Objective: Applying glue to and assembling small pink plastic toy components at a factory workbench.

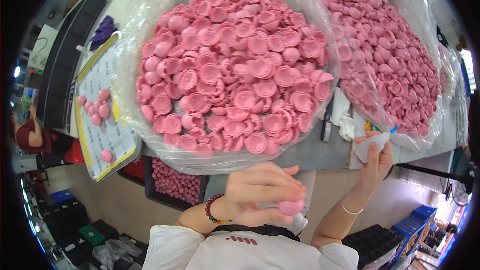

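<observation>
head view: the left hand (262,190) is pinching a rounded pink plastic piece (291,207); to its right and well apart, the right hand (376,159) is gripping a white squeeze bottle (369,147), long axis slanting up-right, blue nozzle (394,130) pointing away from the piece.

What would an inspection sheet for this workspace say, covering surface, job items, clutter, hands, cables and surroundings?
Surface: grey table, largely covered.
Job items: pink half shells heaped in clear plastic; more shells at right; round pink pieces on the yellow-edged tray.
Clutter: crumpled white tissue, purple cloth.
Left hand: holds a rounded pink piece.
Right hand: grips a white bottle, blue tip pointing up and right.
Cables: edges too blurred to tell.
Surroundings: another person at left; blue boxes lower right.
</observation>
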The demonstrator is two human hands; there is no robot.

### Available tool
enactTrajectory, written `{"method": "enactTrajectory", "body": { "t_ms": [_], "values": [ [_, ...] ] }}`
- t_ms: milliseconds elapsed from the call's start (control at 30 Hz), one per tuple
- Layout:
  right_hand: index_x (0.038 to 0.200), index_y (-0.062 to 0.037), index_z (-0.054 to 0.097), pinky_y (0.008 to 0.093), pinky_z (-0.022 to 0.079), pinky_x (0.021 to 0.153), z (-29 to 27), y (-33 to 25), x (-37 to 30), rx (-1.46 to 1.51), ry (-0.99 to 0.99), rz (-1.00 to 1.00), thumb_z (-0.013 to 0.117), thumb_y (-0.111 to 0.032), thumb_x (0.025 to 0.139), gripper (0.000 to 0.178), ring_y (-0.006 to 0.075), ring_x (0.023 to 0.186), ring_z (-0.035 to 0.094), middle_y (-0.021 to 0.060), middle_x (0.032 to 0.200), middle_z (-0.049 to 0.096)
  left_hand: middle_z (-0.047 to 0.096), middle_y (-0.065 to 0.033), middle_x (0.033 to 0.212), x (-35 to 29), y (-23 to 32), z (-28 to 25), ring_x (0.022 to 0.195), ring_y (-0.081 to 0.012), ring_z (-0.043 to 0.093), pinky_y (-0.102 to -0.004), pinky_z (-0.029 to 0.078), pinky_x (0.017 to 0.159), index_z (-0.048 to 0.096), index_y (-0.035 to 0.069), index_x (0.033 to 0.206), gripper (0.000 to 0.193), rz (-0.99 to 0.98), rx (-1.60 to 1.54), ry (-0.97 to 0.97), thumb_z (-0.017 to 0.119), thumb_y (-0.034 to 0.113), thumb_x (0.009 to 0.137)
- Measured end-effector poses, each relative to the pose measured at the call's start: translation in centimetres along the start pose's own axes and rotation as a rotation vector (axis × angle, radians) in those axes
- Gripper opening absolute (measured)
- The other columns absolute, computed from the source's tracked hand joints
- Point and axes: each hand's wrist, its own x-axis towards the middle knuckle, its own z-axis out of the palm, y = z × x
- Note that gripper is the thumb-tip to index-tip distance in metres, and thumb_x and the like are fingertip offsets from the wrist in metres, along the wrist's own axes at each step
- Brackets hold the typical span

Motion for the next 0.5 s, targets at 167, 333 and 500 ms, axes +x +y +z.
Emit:
{"method": "enactTrajectory", "body": {
  "t_ms": [167, 333, 500],
  "values": [
    [0.098, -0.0001, 0.050, 0.0163, 0.043, 0.050, -1.1, 1.0, -0.2, -0.071, -0.011, -0.039, 0.049, -0.025, 0.084, 0.029, 0.0062, 0.063, 0.053, 0.0059, 0.077, 0.059, 0.061, -0.0082, 0.079, -0.3, 2.4, -2.7, 0.073, -0.0212, 0.058, -0.0360, 0.048, 0.072, 0.061, -0.001, 0.079, 0.029, -0.044, -0.126, -0.195, 0.074, 0.020, 0.062],
    [0.094, 0.0040, 0.052, 0.0211, 0.039, 0.068, -0.7, 0.0, -0.3, -0.034, -0.025, -0.002, 0.052, -0.022, 0.082, 0.029, 0.0106, 0.071, 0.052, 0.0103, 0.076, 0.060, 0.060, -0.0094, 0.084, -1.9, 6.2, -9.7, 0.075, -0.0219, 0.057, -0.0315, 0.045, 0.068, 0.058, 0.000, 0.082, 0.024, -0.209, 1.199, 0.366, 0.069, 0.010, 0.063],
    [0.094, 0.0040, 0.052, 0.0219, 0.039, 0.070, -0.3, 0.2, 0.0, -0.035, -0.048, -0.011, 0.052, -0.022, 0.082, 0.029, 0.0104, 0.071, 0.052, 0.0101, 0.076, 0.060, 0.059, -0.0104, 0.087, -2.0, 5.5, -14.2, 0.078, -0.0253, 0.055, -0.0330, 0.042, 0.072, 0.057, 0.001, 0.085, 0.026, -0.075, 1.626, 0.763, 0.067, 0.005, 0.061]
  ]
}}
